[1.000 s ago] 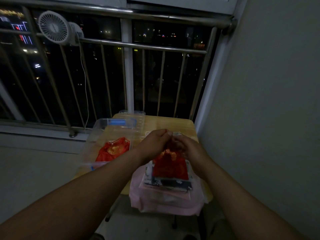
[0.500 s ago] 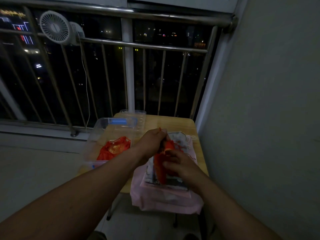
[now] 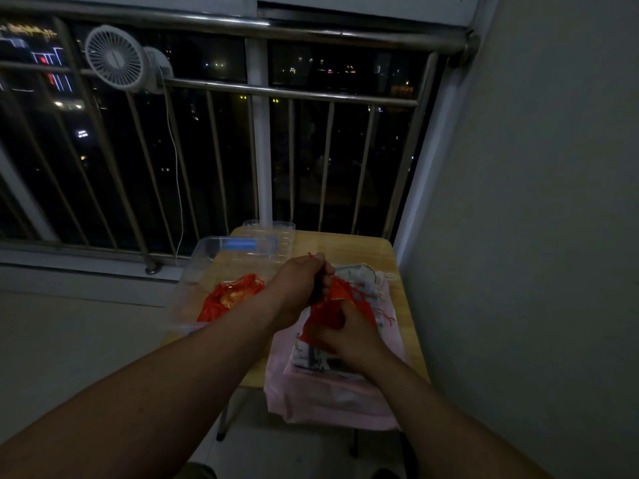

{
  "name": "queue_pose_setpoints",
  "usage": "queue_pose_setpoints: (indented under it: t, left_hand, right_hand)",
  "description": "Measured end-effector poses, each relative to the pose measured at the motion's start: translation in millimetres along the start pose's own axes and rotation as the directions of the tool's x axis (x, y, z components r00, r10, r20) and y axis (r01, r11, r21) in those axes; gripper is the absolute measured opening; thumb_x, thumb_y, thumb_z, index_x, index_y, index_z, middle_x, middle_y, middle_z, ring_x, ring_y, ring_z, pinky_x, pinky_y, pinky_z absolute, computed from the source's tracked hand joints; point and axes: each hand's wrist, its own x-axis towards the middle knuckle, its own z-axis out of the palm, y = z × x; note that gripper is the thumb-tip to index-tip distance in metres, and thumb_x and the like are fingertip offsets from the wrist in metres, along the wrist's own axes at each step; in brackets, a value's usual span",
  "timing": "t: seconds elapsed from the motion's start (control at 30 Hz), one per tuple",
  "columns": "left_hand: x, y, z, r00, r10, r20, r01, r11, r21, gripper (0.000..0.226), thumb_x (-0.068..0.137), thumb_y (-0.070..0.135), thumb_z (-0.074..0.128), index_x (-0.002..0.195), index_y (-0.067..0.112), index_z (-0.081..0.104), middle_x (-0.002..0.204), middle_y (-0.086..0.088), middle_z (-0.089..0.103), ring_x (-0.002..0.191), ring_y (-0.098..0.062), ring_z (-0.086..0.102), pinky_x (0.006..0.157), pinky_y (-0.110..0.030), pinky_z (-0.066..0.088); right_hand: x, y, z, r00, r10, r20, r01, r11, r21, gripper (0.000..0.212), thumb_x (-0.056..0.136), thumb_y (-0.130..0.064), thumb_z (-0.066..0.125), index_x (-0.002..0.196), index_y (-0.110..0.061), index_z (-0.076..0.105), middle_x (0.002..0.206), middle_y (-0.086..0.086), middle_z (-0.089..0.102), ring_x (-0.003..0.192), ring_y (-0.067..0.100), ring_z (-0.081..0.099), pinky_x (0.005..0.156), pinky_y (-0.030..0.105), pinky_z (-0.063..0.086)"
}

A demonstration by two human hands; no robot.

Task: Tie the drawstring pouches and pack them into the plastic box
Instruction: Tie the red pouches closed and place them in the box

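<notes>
Home: enclosed balcony of high-rise flat, night. Metal railing with upright bars across upper half of frame. Behind it, darkness and lit buildings at upper left (scattered lights low between bars too). Small white fan clipped to rail, upper left, cord hanging down. Little wooden table in corner, centre. Plain painted wall fills right side.

A small wooden table carries a clear box left of the fingers, a lid beyond them and pink cloth beneath them, overhanging the near edge.
</notes>
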Motion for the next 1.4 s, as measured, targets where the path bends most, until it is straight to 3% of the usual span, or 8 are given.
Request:
queue_pose_setpoints:
  t: [0.1, 0.23, 0.43, 0.7, 0.9, 1.1, 1.27, 1.4]
  left_hand:
    - [1, -1, -3, 1.000, -0.008, -0.006, 0.008, 1.000, 0.002, 0.038, 0.111, 0.034, 0.037, 0.097, 0.009, 0.062, 0.074, -0.004, 0.057, 0.067, -0.017, 0.052, 0.070, -0.033, 0.043]
    - [3, -1, -9, 0.997, -0.019, -0.069, 0.016, 0.999, -0.048, 0.038, 0.112, 0.033, 0.037, 0.095, 0.009, 0.061, 0.072, -0.004, 0.055, 0.065, -0.017, 0.051, 0.067, -0.032, 0.042]
    - [3, -7, -19, 0.985, -0.081, -0.151, 0.049, 0.978, -0.203, 0.034, 0.112, 0.029, 0.037, 0.096, 0.007, 0.059, 0.067, -0.003, 0.053, 0.059, -0.015, 0.048, 0.061, -0.028, 0.042]
    - [0, -5, -15, 0.986, -0.084, -0.142, 0.054, 0.977, -0.206, 0.033, 0.111, 0.028, 0.038, 0.096, 0.007, 0.060, 0.068, -0.003, 0.055, 0.061, -0.015, 0.049, 0.062, -0.028, 0.044]
    - [0, -1, -13, 0.991, -0.061, -0.118, 0.038, 0.982, -0.187, 0.034, 0.111, 0.029, 0.038, 0.098, 0.007, 0.061, 0.071, -0.004, 0.056, 0.064, -0.016, 0.051, 0.064, -0.029, 0.047]
    - [-3, -3, -13, 0.991, -0.067, -0.119, 0.039, 0.975, -0.220, 0.033, 0.111, 0.028, 0.038, 0.101, 0.006, 0.060, 0.073, -0.005, 0.056, 0.067, -0.017, 0.052, 0.066, -0.030, 0.047]
    - [-1, -10, -17, 0.988, -0.094, -0.122, 0.059, 0.963, -0.265, 0.034, 0.112, 0.028, 0.037, 0.097, 0.007, 0.060, 0.066, -0.003, 0.059, 0.063, -0.016, 0.052, 0.063, -0.030, 0.047]
    - [-3, -12, -16, 0.985, -0.110, -0.131, 0.069, 0.957, -0.280, 0.034, 0.112, 0.027, 0.036, 0.096, 0.008, 0.059, 0.069, -0.004, 0.055, 0.063, -0.016, 0.050, 0.062, -0.029, 0.046]
  right_hand:
    - [2, 0, 2, 0.996, -0.078, -0.052, 0.073, 0.993, -0.095, 0.016, 0.098, -0.029, 0.063, 0.114, -0.029, 0.065, 0.108, -0.011, 0.068, 0.101, 0.007, 0.063, 0.092, 0.034, 0.051]
    - [-4, 14, 0, 0.997, -0.078, -0.011, 0.077, 0.993, -0.092, 0.037, 0.098, -0.042, 0.055, 0.133, -0.030, 0.059, 0.127, -0.010, 0.067, 0.118, 0.009, 0.061, 0.105, 0.040, 0.049]
    - [-10, 28, -8, 0.997, 0.082, -0.016, -0.078, 0.984, 0.161, 0.015, 0.105, -0.015, 0.054, 0.103, -0.010, 0.068, 0.096, 0.013, 0.075, 0.085, 0.026, 0.073, 0.083, 0.046, 0.061]
    - [2, 9, 5, 0.997, 0.024, 0.077, -0.035, 0.988, 0.148, 0.034, 0.091, -0.031, 0.076, 0.122, -0.024, 0.065, 0.114, -0.006, 0.073, 0.105, 0.007, 0.069, 0.091, 0.030, 0.056]
    - [13, -3, 20, 0.995, -0.044, -0.090, 0.045, 0.999, 0.012, 0.028, 0.094, -0.033, 0.070, 0.119, -0.023, 0.067, 0.106, -0.007, 0.072, 0.092, 0.004, 0.066, 0.070, 0.020, 0.044]
    - [12, 15, 22, 0.983, -0.082, -0.164, 0.052, 0.983, -0.178, 0.028, 0.104, -0.013, 0.049, 0.126, -0.014, 0.067, 0.122, 0.002, 0.069, 0.112, 0.020, 0.062, 0.089, 0.029, 0.044]
    - [7, 26, 16, 0.983, 0.020, -0.180, -0.037, 0.995, -0.088, 0.022, 0.106, -0.020, 0.047, 0.117, -0.023, 0.066, 0.117, 0.000, 0.068, 0.109, 0.021, 0.063, 0.094, 0.044, 0.056]
    - [7, 26, 11, 0.984, 0.054, -0.170, -0.061, 0.997, -0.040, 0.018, 0.107, -0.023, 0.049, 0.098, -0.021, 0.064, 0.098, 0.002, 0.069, 0.094, 0.022, 0.066, 0.087, 0.043, 0.057]
